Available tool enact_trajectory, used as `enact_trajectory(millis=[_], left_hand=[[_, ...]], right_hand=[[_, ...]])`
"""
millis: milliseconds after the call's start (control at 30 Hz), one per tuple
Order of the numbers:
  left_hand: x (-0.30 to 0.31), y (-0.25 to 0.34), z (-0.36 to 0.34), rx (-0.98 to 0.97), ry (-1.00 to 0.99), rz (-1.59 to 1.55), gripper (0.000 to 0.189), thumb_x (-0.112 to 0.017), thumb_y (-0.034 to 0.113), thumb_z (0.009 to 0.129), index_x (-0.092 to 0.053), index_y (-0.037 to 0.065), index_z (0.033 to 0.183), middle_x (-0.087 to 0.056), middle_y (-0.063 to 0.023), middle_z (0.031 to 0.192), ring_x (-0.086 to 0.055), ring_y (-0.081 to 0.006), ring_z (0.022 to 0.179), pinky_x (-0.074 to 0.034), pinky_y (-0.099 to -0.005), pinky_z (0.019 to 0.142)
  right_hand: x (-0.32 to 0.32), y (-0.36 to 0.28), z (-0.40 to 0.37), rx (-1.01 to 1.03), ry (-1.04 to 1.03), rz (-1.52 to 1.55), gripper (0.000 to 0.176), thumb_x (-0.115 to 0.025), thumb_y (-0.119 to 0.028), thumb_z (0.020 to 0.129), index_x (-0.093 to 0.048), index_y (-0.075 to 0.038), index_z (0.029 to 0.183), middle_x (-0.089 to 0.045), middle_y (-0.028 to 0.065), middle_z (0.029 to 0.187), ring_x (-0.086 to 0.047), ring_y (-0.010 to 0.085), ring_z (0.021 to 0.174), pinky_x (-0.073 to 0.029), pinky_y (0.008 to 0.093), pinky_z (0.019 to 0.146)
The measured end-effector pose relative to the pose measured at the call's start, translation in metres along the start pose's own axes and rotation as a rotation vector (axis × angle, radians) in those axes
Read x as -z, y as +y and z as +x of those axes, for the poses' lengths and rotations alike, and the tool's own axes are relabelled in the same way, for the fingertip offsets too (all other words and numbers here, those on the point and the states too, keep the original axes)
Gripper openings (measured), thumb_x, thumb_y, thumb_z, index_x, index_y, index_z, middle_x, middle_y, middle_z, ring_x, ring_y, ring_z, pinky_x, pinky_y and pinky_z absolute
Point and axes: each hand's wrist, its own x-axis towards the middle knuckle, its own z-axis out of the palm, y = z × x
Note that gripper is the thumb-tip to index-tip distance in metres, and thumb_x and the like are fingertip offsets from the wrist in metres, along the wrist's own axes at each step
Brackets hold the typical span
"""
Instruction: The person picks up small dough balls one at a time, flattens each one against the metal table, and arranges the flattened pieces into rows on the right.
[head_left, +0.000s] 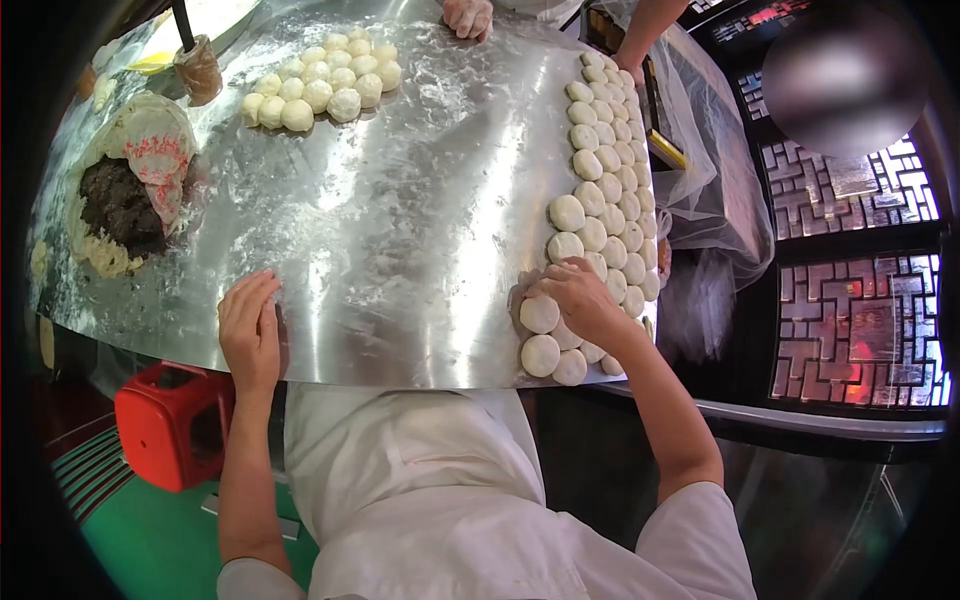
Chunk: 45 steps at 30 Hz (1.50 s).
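Observation:
My left hand (250, 325) rests near the table's front edge, its fingers stretched out together and nothing visible in it. Over the near end of the rows of flattened dough rounds (566, 213), my right hand (578, 298) curls its fingers down at a dough round (540, 314). The hand partly hides what lies beneath it. Several more rounds lie close together below that hand and up the table's right edge. Farther off, at the back left, sits a cluster of rounder dough balls (317, 95).
A dark filling (122, 207) sits in an opened bag at the left of the floured metal table (400, 250). Behind it stands a brown cup (199, 72) with a dark handle. Another person's hand (468, 17) is at the far edge. A red stool (160, 430) stands below.

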Motion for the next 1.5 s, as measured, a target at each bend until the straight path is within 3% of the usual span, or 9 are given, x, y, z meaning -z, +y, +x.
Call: enact_trajectory(millis=[200,267,333,533,733,967,1100,1333,1500], left_hand=[[0.0,-0.003,0.0,0.009,-0.034,0.022,0.024,-0.058,0.001,0.095,-0.072,0.003,0.114,-0.071,-0.011,0.125,-0.062,-0.0311,0.122,-0.044,-0.0428,0.108],[0.0,-0.001,0.001,-0.007,-0.027,0.02,0.023,-0.058,0.0,0.095,-0.072,0.003,0.113,-0.071,-0.0111,0.124,-0.063,-0.0314,0.122,-0.044,-0.0432,0.107],[0.0,0.001,0.001,-0.008,-0.002,0.03,0.023,-0.058,0.0,0.094,-0.072,0.003,0.112,-0.071,-0.0113,0.123,-0.063,-0.0316,0.121,-0.044,-0.0435,0.106],[0.007,0.008,0.008,0.003,-0.001,-0.05,0.023,-0.061,0.0,0.089,-0.073,0.003,0.108,-0.071,-0.0109,0.119,-0.065,-0.0325,0.117,-0.046,-0.044,0.099],[0.008,0.007,0.007,0.02,-0.01,-0.034,0.024,-0.062,0.001,0.088,-0.073,0.003,0.109,-0.071,-0.0109,0.12,-0.065,-0.0324,0.117,-0.047,-0.0446,0.097],[0.007,0.008,0.009,0.071,0.007,-0.066,0.021,-0.061,0.002,0.089,-0.074,0.002,0.105,-0.072,-0.0126,0.117,-0.066,-0.0345,0.113,-0.047,-0.045,0.096],[0.008,0.006,0.009,0.081,0.007,-0.07,0.021,-0.061,0.002,0.09,-0.074,0.002,0.105,-0.072,-0.0125,0.116,-0.066,-0.0347,0.113,-0.048,-0.0452,0.095],[0.009,0.009,0.009,0.054,0.0,-0.097,0.022,-0.062,0.001,0.089,-0.073,0.002,0.108,-0.071,-0.0125,0.117,-0.066,-0.0337,0.114,-0.048,-0.0453,0.096],[0.01,0.007,0.007,0.029,0.002,-0.086,0.024,-0.064,0.0,0.088,-0.072,0.001,0.11,-0.071,-0.0126,0.118,-0.066,-0.0337,0.114,-0.048,-0.0458,0.097]], right_hand=[[0.013,-0.029,-0.01,-0.13,0.515,0.318,0.045,-0.061,0.008,0.082,-0.069,-0.008,0.123,-0.068,0.0132,0.12,-0.062,0.0348,0.119,-0.04,0.0461,0.111],[-0.002,-0.047,-0.005,-0.115,0.599,0.23,0.057,-0.065,0.002,0.083,-0.059,-0.007,0.139,-0.059,0.0146,0.14,-0.052,0.0358,0.135,-0.035,0.048,0.117],[-0.033,-0.053,-0.003,-0.115,0.333,0.0,0.082,-0.074,-0.032,0.089,-0.038,-0.002,0.156,-0.035,0.0175,0.164,-0.029,0.0371,0.154,-0.02,0.0533,0.126],[-0.025,-0.052,0.037,-0.112,0.282,-0.091,0.077,-0.068,-0.042,0.094,-0.04,-0.003,0.155,-0.038,0.0203,0.162,-0.033,0.0399,0.151,-0.02,0.0557,0.124],[0.023,-0.048,0.215,-0.02,0.553,0.318,0.059,-0.071,-0.015,0.094,-0.048,-0.017,0.149,-0.055,0.0195,0.133,-0.065,0.0376,0.105,-0.056,0.0456,0.083],[0.037,-0.049,0.333,0.008,0.627,0.195,0.062,-0.078,-0.003,0.083,-0.05,-0.013,0.138,-0.049,0.0214,0.127,-0.064,0.0393,0.1,-0.055,0.0476,0.082],[0.021,-0.037,0.319,0.122,0.833,0.301,0.051,-0.079,0.0,0.08,-0.049,-0.004,0.121,-0.049,0.0206,0.125,-0.062,0.042,0.102,-0.053,0.048,0.084],[0.017,-0.045,0.189,-0.033,0.247,0.105,0.047,-0.077,-0.005,0.085,-0.051,-0.004,0.124,-0.054,0.0182,0.121,-0.061,0.0409,0.106,-0.053,0.0488,0.085],[-0.004,-0.047,0.184,-0.026,0.426,0.045,0.046,-0.075,-0.009,0.086,-0.053,-0.006,0.127,-0.054,0.018,0.118,-0.062,0.0404,0.106,-0.056,0.0478,0.083]])
